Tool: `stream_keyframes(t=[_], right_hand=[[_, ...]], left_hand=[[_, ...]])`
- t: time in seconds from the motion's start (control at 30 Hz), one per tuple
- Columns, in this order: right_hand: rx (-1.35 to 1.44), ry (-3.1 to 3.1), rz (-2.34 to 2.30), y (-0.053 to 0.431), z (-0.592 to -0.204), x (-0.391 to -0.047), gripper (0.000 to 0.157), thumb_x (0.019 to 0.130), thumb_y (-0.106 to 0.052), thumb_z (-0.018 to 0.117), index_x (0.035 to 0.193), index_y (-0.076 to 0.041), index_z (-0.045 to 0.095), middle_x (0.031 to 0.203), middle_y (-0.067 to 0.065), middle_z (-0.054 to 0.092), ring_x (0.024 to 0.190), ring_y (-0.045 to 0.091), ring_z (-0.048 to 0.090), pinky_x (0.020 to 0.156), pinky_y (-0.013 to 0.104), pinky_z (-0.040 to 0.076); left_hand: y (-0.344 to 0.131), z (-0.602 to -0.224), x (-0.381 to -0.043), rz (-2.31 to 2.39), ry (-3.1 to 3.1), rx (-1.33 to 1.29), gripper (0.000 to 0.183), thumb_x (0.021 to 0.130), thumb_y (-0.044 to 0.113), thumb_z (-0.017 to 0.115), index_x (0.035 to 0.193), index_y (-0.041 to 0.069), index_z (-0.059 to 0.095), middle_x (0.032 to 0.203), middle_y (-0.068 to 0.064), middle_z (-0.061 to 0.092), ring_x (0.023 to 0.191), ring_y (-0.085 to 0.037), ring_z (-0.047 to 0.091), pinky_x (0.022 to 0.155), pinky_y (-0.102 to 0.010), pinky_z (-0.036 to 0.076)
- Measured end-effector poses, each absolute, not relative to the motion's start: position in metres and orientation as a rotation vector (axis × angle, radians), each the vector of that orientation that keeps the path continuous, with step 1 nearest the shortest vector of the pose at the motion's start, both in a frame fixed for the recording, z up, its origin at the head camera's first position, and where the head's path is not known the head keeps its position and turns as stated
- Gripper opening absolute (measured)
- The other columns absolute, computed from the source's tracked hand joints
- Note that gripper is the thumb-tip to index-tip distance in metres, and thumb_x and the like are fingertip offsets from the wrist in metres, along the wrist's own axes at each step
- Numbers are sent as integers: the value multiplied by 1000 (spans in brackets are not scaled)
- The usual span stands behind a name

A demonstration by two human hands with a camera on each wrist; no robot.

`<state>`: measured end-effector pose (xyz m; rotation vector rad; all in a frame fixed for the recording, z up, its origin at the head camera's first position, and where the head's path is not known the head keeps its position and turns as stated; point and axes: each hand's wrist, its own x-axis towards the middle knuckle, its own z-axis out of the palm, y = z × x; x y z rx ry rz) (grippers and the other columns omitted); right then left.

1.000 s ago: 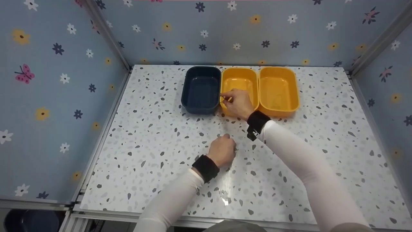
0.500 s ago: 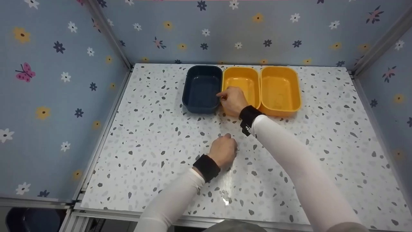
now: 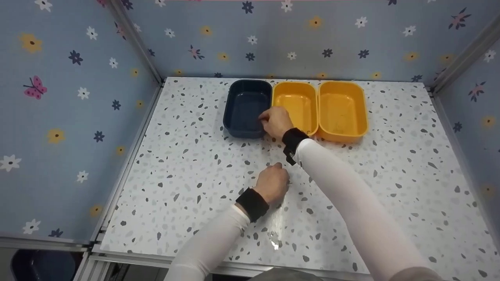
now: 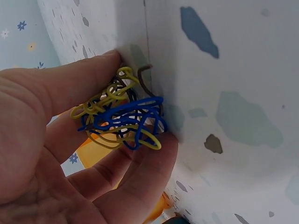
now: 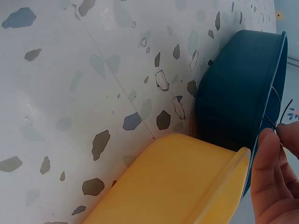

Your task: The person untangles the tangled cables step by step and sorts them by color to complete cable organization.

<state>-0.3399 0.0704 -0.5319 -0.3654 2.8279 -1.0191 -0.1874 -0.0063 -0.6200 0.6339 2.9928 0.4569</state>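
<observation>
My left hand (image 3: 272, 184) rests low over the table's middle, its fingers curled round a tangle of bent wires (image 4: 124, 112) in yellow, blue and a dark colour. At the dark blue box (image 3: 247, 99), my right hand (image 3: 275, 121) reaches in over the near right rim. Its thumb and fingertips pinch a thin dark wire (image 5: 285, 111), bent and standing out over that rim in the right wrist view. Beneath this hand lies the edge of the middle yellow box (image 3: 295, 102), partly covered by it.
Right of these stands another yellow box (image 3: 340, 105), side by side with the middle one. Flower-patterned panels (image 3: 289, 35) wall the speckled table (image 3: 187, 156) at the back and sides. A dark container (image 3: 45, 265) sits below the table at lower left.
My right hand has shifted left from over the middle yellow box to the dark blue box's rim. The left hand stays in place; the whole head view has drifted slightly.
</observation>
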Motion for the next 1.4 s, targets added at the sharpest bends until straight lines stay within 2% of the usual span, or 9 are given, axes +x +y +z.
stream_keyframes(t=[0.23,0.37,0.43,0.57,0.63,0.83,0.9,1.03,1.4], right_hand=[[-278,2783,-1123,73,-532,-340,30,110,-13,68,137,-6,79,140,14,80,133,32,71,122,45,55],[-260,2764,-1170,73,-532,-340,39,109,-11,70,147,-5,72,144,17,77,134,32,70,121,44,56],[-260,2751,-1203,74,-531,-339,41,108,-9,71,149,-5,71,142,17,77,130,32,71,117,43,59],[-273,2745,-1230,80,-531,-336,40,108,-8,71,147,-6,72,139,16,78,125,30,73,111,42,62],[-298,2757,-1219,84,-532,-334,39,107,-8,71,146,-7,73,137,15,79,124,30,75,109,41,63],[-341,2769,-1229,98,-532,-328,36,107,-9,69,143,-7,76,134,14,80,117,30,78,106,42,64],[-362,2785,-1236,103,-532,-325,36,106,-10,68,140,-8,77,132,14,81,115,30,79,104,43,65],[-418,2819,-1247,115,-534,-321,34,103,-8,69,135,-4,80,130,16,83,111,33,82,101,46,66],[-462,2784,-1264,137,-544,-308,33,103,-7,72,135,-1,79,132,18,83,113,36,81,102,49,66]], left_hand=[[-6,-580,-173,401,2964,628,7,93,11,80,87,11,84,102,-9,76,84,-27,76,75,-42,66],[-6,-584,-174,398,2979,646,8,93,12,80,88,11,85,100,-9,76,83,-27,76,75,-42,66],[-7,-605,-180,421,3015,673,8,92,14,80,85,13,84,96,-7,74,80,-25,74,69,-44,63],[-9,-628,-187,480,3051,710,8,89,14,80,82,16,83,90,-4,70,74,-23,70,60,-48,56],[-9,-624,-187,505,3043,713,10,87,12,79,79,17,83,89,-4,69,72,-24,69,56,-50,54],[-11,-596,-181,508,2911,687,3,82,12,79,82,12,82,96,-9,70,80,-27,70,67,-49,59],[-12,-578,-177,499,2826,650,7,83,13,82,89,10,84,104,-11,71,87,-28,71,77,-45,63],[-14,-571,-178,518,2764,619,12,86,16,86,96,11,85,110,-10,72,93,-25,68,82,-43,61],[-14,-575,-184,586,2775,598,16,90,25,83,88,10,80,98,-8,71,82,-21,61,71,-38,51]])
